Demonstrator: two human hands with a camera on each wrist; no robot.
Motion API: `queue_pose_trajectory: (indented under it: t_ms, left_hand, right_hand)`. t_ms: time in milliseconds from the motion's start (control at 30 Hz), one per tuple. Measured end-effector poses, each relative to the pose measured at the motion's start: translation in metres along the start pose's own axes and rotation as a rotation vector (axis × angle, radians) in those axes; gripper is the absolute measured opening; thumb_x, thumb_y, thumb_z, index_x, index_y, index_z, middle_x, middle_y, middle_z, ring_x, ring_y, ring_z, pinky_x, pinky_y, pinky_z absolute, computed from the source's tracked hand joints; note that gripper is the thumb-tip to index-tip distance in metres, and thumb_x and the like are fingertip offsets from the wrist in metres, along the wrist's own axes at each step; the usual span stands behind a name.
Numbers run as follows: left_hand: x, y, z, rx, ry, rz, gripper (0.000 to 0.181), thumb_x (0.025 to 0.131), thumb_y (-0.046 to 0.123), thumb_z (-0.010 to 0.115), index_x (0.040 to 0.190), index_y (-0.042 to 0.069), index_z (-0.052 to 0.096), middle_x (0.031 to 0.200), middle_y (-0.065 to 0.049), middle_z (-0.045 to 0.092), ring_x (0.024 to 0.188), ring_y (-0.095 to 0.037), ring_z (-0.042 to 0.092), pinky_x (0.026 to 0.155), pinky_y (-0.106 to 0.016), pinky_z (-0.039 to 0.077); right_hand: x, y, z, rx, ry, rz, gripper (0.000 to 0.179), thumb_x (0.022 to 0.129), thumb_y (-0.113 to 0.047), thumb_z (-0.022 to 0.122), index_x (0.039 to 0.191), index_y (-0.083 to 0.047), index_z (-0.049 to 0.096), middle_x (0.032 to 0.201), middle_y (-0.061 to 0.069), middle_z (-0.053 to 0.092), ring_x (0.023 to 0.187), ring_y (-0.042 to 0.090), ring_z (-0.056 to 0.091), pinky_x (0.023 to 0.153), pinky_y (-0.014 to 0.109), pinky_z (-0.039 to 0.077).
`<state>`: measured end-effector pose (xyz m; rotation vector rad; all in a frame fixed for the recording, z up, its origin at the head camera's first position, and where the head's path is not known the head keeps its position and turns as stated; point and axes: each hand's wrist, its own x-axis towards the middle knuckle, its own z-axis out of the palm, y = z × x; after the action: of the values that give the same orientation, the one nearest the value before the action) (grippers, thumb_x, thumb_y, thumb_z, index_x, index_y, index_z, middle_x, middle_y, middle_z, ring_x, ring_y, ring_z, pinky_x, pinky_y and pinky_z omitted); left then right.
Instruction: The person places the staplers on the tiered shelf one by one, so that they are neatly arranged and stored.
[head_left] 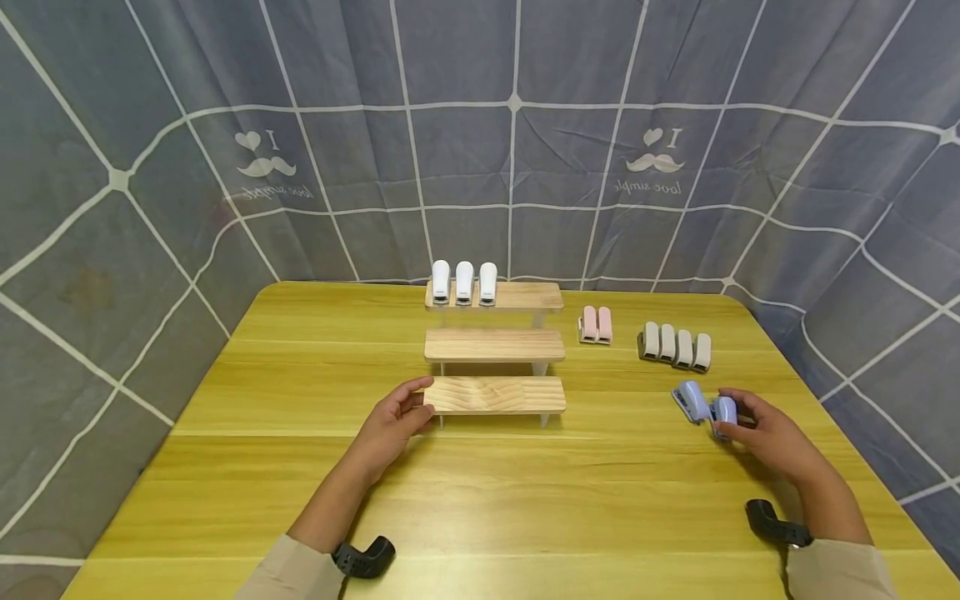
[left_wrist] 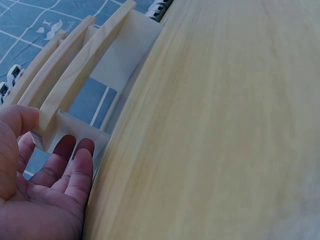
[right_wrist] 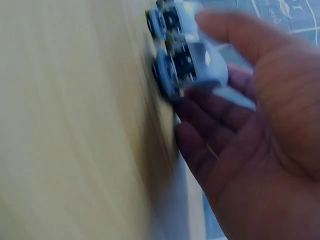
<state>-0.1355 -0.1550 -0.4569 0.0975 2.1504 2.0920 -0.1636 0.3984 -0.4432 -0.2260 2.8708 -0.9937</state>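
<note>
A three-step display stand with pale wooden shelves and clear legs stands mid-table. My left hand (head_left: 392, 421) grips the left end of its lowest shelf (head_left: 495, 395); in the left wrist view the thumb lies at the board's end and the fingers (left_wrist: 80, 172) reach by the clear leg (left_wrist: 82, 131). Over on the right, my right hand (head_left: 765, 429) holds a small blue hole punch (head_left: 724, 412) between thumb and fingers. Another blue hole punch (head_left: 693, 400) sits close on its left. Seen from the right wrist, the held punch (right_wrist: 197, 65) shows its dark metal mechanism, slightly blurred.
Three white hole punches (head_left: 464, 283) stand in a row on the top shelf (head_left: 528, 295), toward its left. Right of the stand are two pink punches (head_left: 597, 323) and a row of several grey-white ones (head_left: 676, 346). A grey grid-patterned curtain (head_left: 465, 167) surrounds the wooden table (head_left: 525, 508).
</note>
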Motion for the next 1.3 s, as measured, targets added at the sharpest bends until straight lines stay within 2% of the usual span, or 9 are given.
queue_pose_trajectory:
  t_ms: [133,267,400,500,700,900,1100,1200,1300]
  left_hand:
    - [0.0,0.0004,0.0001,0.003,-0.002,0.0,0.048,0.1,0.006,0.058,0.147,0.007,0.045,0.13,-0.018,0.052,0.111,-0.025,0.055,0.098,-0.039,0.051]
    - [0.0,0.0007,0.0002,0.006,-0.006,0.004,0.048,0.1,0.007,0.057,0.147,0.007,0.045,0.128,-0.018,0.053,0.112,-0.028,0.055,0.098,-0.039,0.051]
    - [0.0,0.0006,0.0003,0.008,-0.002,0.004,0.048,0.1,0.007,0.058,0.146,0.007,0.046,0.127,-0.018,0.053,0.112,-0.029,0.056,0.098,-0.039,0.052]
    - [0.0001,0.0004,0.0002,0.009,-0.002,0.003,0.048,0.1,0.007,0.058,0.146,0.007,0.046,0.127,-0.018,0.054,0.112,-0.028,0.056,0.097,-0.038,0.052]
    - [0.0004,0.0,0.0007,0.006,0.002,-0.003,0.048,0.1,0.006,0.058,0.146,0.008,0.046,0.127,-0.018,0.054,0.112,-0.028,0.055,0.098,-0.038,0.052]
    - [0.0006,0.0002,0.0009,0.0,0.01,-0.001,0.048,0.1,0.006,0.058,0.146,0.008,0.046,0.125,-0.018,0.054,0.111,-0.028,0.056,0.097,-0.038,0.052]
    - [0.0002,-0.0001,0.0,0.001,0.0,-0.002,0.048,0.1,0.006,0.058,0.146,0.008,0.046,0.126,-0.018,0.053,0.111,-0.029,0.056,0.097,-0.037,0.052]
    - [0.0004,-0.0003,-0.0005,0.0,-0.008,-0.004,0.048,0.1,0.007,0.058,0.146,0.008,0.046,0.127,-0.018,0.052,0.112,-0.029,0.055,0.097,-0.037,0.052]
    - [0.0005,-0.0007,-0.0007,-0.002,-0.016,-0.007,0.048,0.1,0.007,0.058,0.146,0.008,0.045,0.128,-0.018,0.052,0.113,-0.029,0.054,0.098,-0.037,0.051]
  right_hand:
    - [-0.0034,0.0023,-0.0022,0.01,-0.051,-0.028,0.076,0.093,-0.024,0.072,0.149,0.007,0.03,0.138,0.037,0.042,0.123,0.053,0.046,0.078,0.006,0.039]
    - [-0.005,0.0027,-0.0025,0.037,-0.07,-0.06,0.079,0.093,-0.018,0.072,0.15,0.009,0.026,0.138,0.039,0.04,0.124,0.055,0.044,0.079,0.004,0.038]
    - [-0.0038,0.0025,-0.0025,0.001,-0.058,-0.038,0.08,0.094,-0.024,0.071,0.151,0.008,0.026,0.139,0.038,0.04,0.124,0.054,0.044,0.087,0.02,0.049]
    - [-0.0027,0.0035,-0.0025,-0.024,-0.057,-0.016,0.083,0.093,-0.027,0.072,0.152,0.006,0.024,0.14,0.038,0.039,0.124,0.053,0.044,0.09,0.029,0.05]
    - [-0.0038,0.0033,-0.0024,-0.003,-0.081,-0.045,0.085,0.092,-0.022,0.073,0.153,0.008,0.02,0.139,0.04,0.038,0.124,0.054,0.044,0.079,0.006,0.039]
    - [-0.0021,0.001,-0.0031,-0.009,-0.061,-0.051,0.079,0.094,-0.018,0.07,0.151,0.009,0.023,0.139,0.04,0.04,0.123,0.053,0.045,0.078,0.005,0.037]
    - [-0.001,0.0,-0.002,-0.01,-0.039,-0.039,0.078,0.095,-0.021,0.07,0.15,0.009,0.024,0.139,0.039,0.041,0.124,0.054,0.044,0.087,0.023,0.048]
    - [-0.0006,0.0011,-0.0015,0.002,-0.024,-0.056,0.076,0.095,-0.019,0.07,0.149,0.01,0.026,0.137,0.038,0.042,0.123,0.055,0.045,0.085,0.017,0.047]
    - [-0.0006,0.0028,-0.0012,0.021,-0.01,-0.077,0.072,0.095,-0.015,0.068,0.148,0.011,0.026,0.135,0.038,0.044,0.121,0.055,0.046,0.078,0.004,0.038]
